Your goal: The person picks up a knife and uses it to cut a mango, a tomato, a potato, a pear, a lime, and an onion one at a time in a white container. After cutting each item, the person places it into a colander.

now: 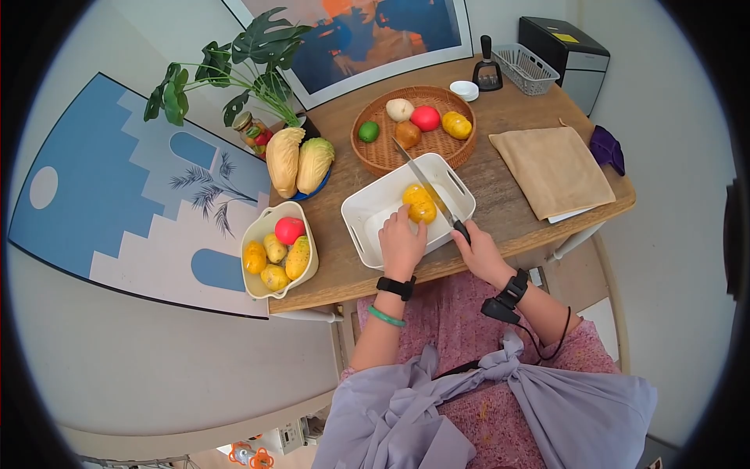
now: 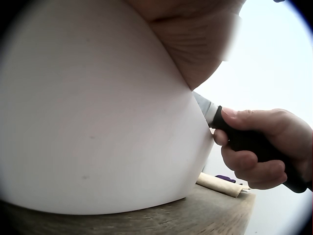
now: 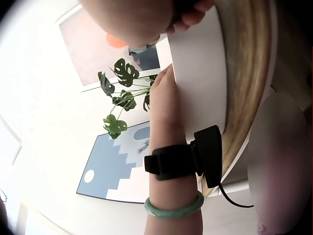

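Note:
A long kitchen knife (image 1: 426, 184) slants over the white rectangular basin (image 1: 361, 205). My right hand (image 1: 482, 255) grips its black handle (image 2: 252, 143), fingers wrapped round it in the left wrist view. Inside the basin, a glossy yellow fruit (image 1: 419, 205) with two rounded parts lies just left of the blade. My left hand (image 1: 402, 244) reaches over the near wall and holds the fruit between thumb and fingers. The left wrist view has the basin's outer wall (image 2: 98, 122) covering the fruit. In the right wrist view, my left hand (image 3: 166, 93) appears behind the basin.
Behind the basin stands a round wicker basket (image 1: 379, 160) of produce. A cream tub (image 1: 308, 270) of potatoes and fruit is at left, near napa cabbages (image 1: 315, 166) and a plant (image 1: 269, 90). A folded tan cloth (image 1: 553, 172) lies at right, by the table edge.

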The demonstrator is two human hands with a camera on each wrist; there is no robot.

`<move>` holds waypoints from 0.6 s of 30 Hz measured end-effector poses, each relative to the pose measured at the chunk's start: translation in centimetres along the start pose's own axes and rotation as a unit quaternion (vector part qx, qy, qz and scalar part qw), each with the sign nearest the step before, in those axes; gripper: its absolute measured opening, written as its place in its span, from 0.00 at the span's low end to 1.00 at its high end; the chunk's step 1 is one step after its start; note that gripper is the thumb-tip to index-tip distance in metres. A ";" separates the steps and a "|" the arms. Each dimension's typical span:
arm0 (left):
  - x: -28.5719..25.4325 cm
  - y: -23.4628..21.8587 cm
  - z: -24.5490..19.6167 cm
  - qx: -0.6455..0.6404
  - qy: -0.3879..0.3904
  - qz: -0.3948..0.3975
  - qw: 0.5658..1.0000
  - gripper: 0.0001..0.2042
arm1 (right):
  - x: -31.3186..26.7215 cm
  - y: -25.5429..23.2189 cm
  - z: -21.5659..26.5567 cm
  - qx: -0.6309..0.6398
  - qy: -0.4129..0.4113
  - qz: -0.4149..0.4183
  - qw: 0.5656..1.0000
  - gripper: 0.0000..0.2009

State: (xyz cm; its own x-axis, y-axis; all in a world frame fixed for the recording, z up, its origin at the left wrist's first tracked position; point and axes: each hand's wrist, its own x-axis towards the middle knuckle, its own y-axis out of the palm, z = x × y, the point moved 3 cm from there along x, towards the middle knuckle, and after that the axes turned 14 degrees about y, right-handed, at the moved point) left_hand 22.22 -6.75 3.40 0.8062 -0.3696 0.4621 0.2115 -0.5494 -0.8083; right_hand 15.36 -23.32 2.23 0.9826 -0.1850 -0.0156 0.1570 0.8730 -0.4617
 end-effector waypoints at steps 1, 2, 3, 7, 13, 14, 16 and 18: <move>0.0 0.0 -0.1 -0.007 0.000 0.000 1.000 0.20 | 0.1 0.1 -0.2 -0.006 -0.002 0.001 1.000 0.15; 0.0 -0.1 -0.1 -0.007 0.001 0.001 1.000 0.20 | 0.2 0.1 -0.4 -0.012 -0.004 0.002 1.000 0.15; 0.1 -0.1 -0.2 -0.005 0.000 -0.001 1.000 0.20 | 0.1 0.1 -0.4 -0.011 -0.004 0.001 1.000 0.15; 0.1 -0.3 -0.2 -0.004 -0.006 -0.003 1.000 0.19 | 0.1 0.1 -0.2 -0.001 0.005 -0.007 1.000 0.15; 0.2 -0.7 -0.5 -0.011 -0.006 -0.011 1.000 0.19 | 0.0 -0.1 -0.1 -0.006 -0.002 -0.004 1.000 0.15; 0.2 -0.7 -0.5 -0.011 -0.007 -0.012 1.000 0.19 | -0.1 -0.1 0.0 0.001 0.003 -0.004 1.000 0.15; 0.2 -0.7 -0.6 -0.014 -0.004 -0.015 1.000 0.19 | 0.1 0.2 -0.3 -0.011 -0.004 0.002 1.000 0.15; 0.2 -0.6 -0.5 -0.014 -0.009 -0.006 1.000 0.18 | 0.1 0.2 -0.4 -0.022 -0.010 0.005 1.000 0.15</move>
State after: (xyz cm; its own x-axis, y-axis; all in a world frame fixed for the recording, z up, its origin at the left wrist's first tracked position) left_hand 21.95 -6.91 4.16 0.8138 -0.3484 0.4652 0.2061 -0.5753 -0.7915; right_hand 15.47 -23.34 1.77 0.9859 -0.1674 -0.0026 0.1437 0.8539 -0.5002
